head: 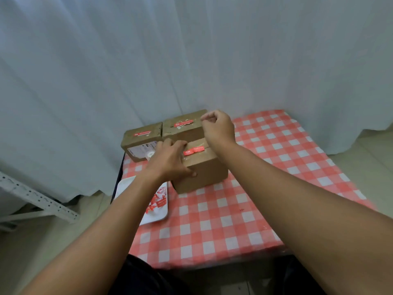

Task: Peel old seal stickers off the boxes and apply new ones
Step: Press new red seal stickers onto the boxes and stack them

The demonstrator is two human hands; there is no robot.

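- Left hand (170, 158) spread flat, bracing near cardboard box (204, 169).
- Red seal sticker (193, 150) runs left-right on top, touching left fingertips.
- Right hand (219, 128) loosely curled, hovering far-right of sticker, apparently empty.

No print is legible: the red seal stickers (193, 150) on the three cardboard boxes (204, 169) and the white shipping label (142, 150) at 10 o'clock are blurred.

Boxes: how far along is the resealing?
Done: can't tell; all three boxes carry red stickers, and the white tray holds red scraps. In hand: left hand steadies the near box beside its sticker; right hand hovers, fingers curled. Left: far boxes, the right one's sticker looking torn.
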